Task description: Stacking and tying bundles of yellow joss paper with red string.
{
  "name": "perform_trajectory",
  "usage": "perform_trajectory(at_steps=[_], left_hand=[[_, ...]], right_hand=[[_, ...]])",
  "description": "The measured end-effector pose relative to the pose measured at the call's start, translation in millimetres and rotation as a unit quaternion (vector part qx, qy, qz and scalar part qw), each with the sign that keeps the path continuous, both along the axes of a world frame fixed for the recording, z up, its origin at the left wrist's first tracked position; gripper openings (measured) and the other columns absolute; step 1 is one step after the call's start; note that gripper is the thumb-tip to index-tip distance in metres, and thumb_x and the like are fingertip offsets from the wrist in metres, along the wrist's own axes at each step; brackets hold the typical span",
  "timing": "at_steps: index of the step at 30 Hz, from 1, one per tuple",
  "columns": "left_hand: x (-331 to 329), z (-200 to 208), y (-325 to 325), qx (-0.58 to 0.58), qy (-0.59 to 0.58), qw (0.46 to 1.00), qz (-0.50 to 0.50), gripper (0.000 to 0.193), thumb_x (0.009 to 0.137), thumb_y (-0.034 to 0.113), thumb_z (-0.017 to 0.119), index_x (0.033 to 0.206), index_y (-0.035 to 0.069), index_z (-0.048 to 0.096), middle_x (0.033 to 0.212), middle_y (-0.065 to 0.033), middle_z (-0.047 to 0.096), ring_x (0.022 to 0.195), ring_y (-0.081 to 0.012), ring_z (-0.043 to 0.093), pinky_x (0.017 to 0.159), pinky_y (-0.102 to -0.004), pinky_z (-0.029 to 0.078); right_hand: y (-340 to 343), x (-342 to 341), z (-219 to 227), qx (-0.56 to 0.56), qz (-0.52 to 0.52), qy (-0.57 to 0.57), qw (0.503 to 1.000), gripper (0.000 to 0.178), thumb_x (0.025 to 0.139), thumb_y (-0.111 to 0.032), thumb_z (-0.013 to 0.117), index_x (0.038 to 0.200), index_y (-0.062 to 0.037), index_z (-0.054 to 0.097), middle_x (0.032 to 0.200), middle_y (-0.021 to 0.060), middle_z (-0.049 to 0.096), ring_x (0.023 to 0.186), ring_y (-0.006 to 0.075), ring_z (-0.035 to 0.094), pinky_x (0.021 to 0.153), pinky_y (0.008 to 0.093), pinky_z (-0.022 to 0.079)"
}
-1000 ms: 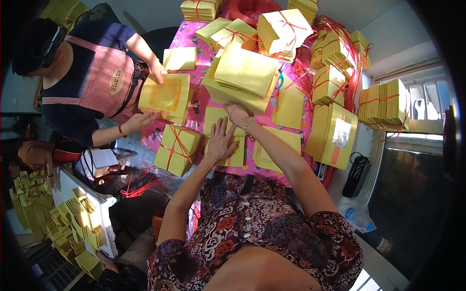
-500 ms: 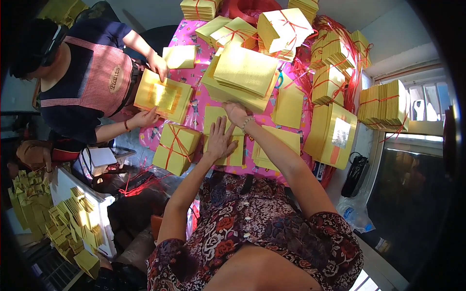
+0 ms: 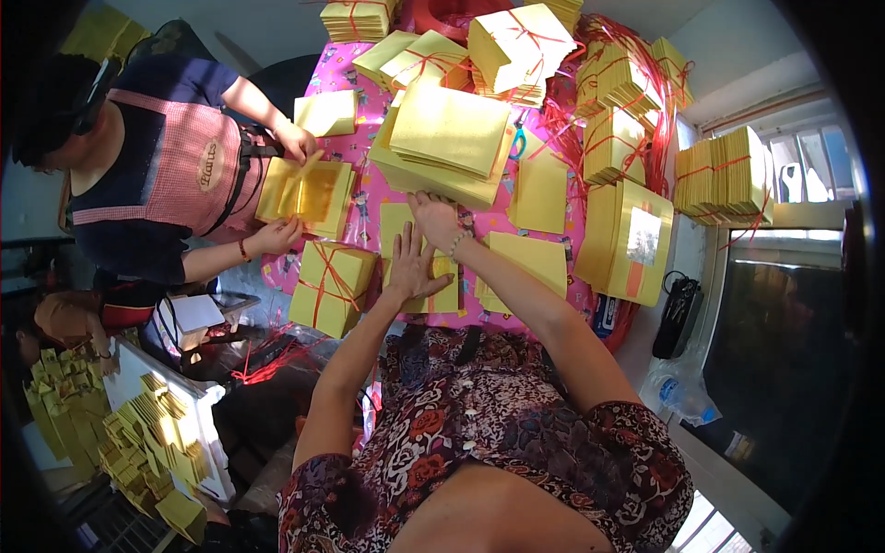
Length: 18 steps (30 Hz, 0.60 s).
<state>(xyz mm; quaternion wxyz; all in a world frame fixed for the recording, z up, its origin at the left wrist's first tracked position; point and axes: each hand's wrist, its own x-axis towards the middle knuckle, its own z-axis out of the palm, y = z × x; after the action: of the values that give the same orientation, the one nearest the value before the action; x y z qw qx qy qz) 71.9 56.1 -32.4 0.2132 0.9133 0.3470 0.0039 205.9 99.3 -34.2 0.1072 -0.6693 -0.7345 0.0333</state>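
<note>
My left hand (image 3: 412, 269) lies flat with its fingers spread on a folded piece of yellow paper (image 3: 446, 297) at the near side of the table. Just beyond it, my right hand (image 3: 435, 224) crosses over, fingers bent and close together, by the right edge of a yellow sheet (image 3: 395, 217). Its fingertips are near the lower edge of a large stack of yellow paper (image 3: 450, 129); what they pinch, if anything, is hidden. More yellow sheets (image 3: 525, 267) lie to the right of my hands. On the left stands a yellow bundle (image 3: 332, 288) tied with red string.
At the left, another person in a checked apron (image 3: 198, 152) handles a yellow paper stack (image 3: 318, 203) with a shiny gold patch. Teal scissors (image 3: 518, 143) lie beside the big stack. Tied bundles (image 3: 616, 147) and red strings line the right side of the pink tablecloth (image 3: 364, 184).
My right hand has shifted slightly left against the sheet, while my left hand stays pressed down. The other person has lifted a sheet from their stack. The whole view has shifted a little.
</note>
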Motion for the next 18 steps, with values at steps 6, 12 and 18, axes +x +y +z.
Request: perform_trajectory(at_steps=[6,12,18], left_hand=[[-10.9,-22.9,-3.0,0.014,0.028,0.999,0.02,0.109,0.065,0.07,0.058,0.148,0.011,0.018,0.152,-0.0228,0.004,0.14,-0.0434,-0.001,0.111,-0.0545,0.005],[-5.1,-9.1,-0.7,-0.016,0.003,1.0,0.012,0.109,0.064,0.064,0.064,0.148,0.01,0.019,0.151,-0.0252,0.003,0.14,-0.0432,-0.001,0.11,-0.0557,0.005],[-8.7,-12.9,1.7,0.002,-0.002,1.0,0.014,0.112,0.065,0.066,0.062,0.148,0.009,0.013,0.151,-0.0253,0.007,0.14,-0.0431,0.002,0.111,-0.0545,0.007]], right_hand=[[-51.0,-31.6,57.0,-0.325,-0.042,-0.033,0.944,0.035,0.082,-0.018,0.059,0.112,-0.0014,0.052,0.107,0.0154,0.058,0.098,0.031,0.06,0.077,0.0379,0.052],[-56.6,-18.2,22.0,-0.33,-0.12,0.04,0.935,0.042,0.08,-0.02,0.063,0.111,0.0055,0.05,0.11,0.0254,0.054,0.102,0.0331,0.059,0.078,0.0384,0.053],[-56.0,-12.4,24.0,-0.316,-0.085,0.041,0.944,0.049,0.066,-0.001,0.073,0.109,0.0072,0.052,0.11,0.0239,0.054,0.104,0.0348,0.058,0.081,0.0375,0.053]])
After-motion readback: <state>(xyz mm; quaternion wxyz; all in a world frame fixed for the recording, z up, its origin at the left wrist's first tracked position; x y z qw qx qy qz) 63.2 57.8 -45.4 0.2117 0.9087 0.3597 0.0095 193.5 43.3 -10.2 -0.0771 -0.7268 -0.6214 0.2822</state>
